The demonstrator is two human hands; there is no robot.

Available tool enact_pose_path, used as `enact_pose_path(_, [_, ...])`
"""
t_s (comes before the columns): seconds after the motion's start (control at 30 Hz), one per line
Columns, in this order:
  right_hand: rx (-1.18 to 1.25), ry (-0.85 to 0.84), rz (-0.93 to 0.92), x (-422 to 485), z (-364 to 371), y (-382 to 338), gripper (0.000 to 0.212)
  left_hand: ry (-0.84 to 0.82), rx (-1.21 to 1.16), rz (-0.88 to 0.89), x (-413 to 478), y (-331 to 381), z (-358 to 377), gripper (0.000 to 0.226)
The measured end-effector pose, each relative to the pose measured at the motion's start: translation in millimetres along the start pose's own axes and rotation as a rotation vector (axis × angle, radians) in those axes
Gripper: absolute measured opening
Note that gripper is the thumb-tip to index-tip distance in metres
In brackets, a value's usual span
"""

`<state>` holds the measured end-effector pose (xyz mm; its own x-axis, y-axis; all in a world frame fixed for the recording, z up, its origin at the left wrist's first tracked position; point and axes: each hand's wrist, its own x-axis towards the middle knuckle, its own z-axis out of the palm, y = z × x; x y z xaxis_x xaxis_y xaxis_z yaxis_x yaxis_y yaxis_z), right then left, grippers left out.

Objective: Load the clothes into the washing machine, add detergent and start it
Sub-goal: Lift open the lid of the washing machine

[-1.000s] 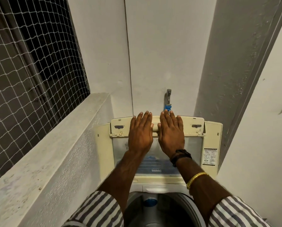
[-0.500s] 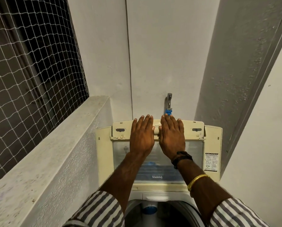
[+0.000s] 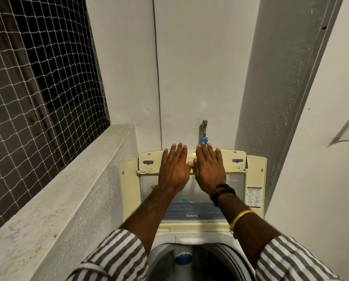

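Observation:
A cream top-loading washing machine stands below me with its lid (image 3: 235,180) swung up against the back wall. My left hand (image 3: 174,169) and my right hand (image 3: 210,169) lie flat side by side on the upper part of the raised lid, fingers straight, pressing it. The lid has a clear window and a warning sticker (image 3: 254,197) at its right. Under my forearms the drum opening (image 3: 191,260) shows dark, with a blue cap in the middle. No clothes or detergent are in view.
A metal tap (image 3: 204,128) with a blue hose fitting sticks out of the wall just above the lid. A concrete ledge (image 3: 54,199) runs along the left under a netted window (image 3: 37,88). A white wall closes in on the right.
The lid has tilted a little further up towards the wall with both hands still flat on it. The view has shifted slightly downward.

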<state>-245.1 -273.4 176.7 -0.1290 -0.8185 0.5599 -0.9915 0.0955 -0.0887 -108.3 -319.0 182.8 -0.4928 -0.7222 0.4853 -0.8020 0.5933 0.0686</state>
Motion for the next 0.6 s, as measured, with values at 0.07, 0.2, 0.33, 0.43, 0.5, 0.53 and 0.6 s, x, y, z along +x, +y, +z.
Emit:
enact_pose_path(0.07, [-0.018, -0.006, -0.003, -4, -6, -3, 0.07, 0.003, 0.031, 0.022, -8, 0, -5, 0.074])
enact_pose_path(0.2, [-0.054, -0.023, -0.002, -17, -12, -10, 0.068, 0.063, 0.065, 0.068, -29, 0, -4, 0.076])
enact_pose_path(0.33, [-0.04, 0.004, 0.0, -35, -12, -19, 0.067, 0.071, 0.056, 0.065, -47, 1, -3, 0.073])
enact_pose_path(0.43, [-0.043, -0.001, 0.0, -49, -13, -25, 0.068, 0.059, 0.041, 0.086, -61, 1, -5, 0.072])
enact_pose_path(0.5, [-0.031, 0.011, 0.011, -60, -13, -29, 0.064, 0.06, 0.032, 0.093, -70, 1, -5, 0.071])
enact_pose_path(0.53, [-0.026, 0.013, 0.015, -66, -12, -30, 0.063, 0.072, 0.025, 0.092, -74, 1, -5, 0.07])
enact_pose_path(0.6, [-0.028, 0.007, 0.018, -78, -12, -34, 0.063, 0.097, 0.003, 0.091, -82, 1, -5, 0.07])
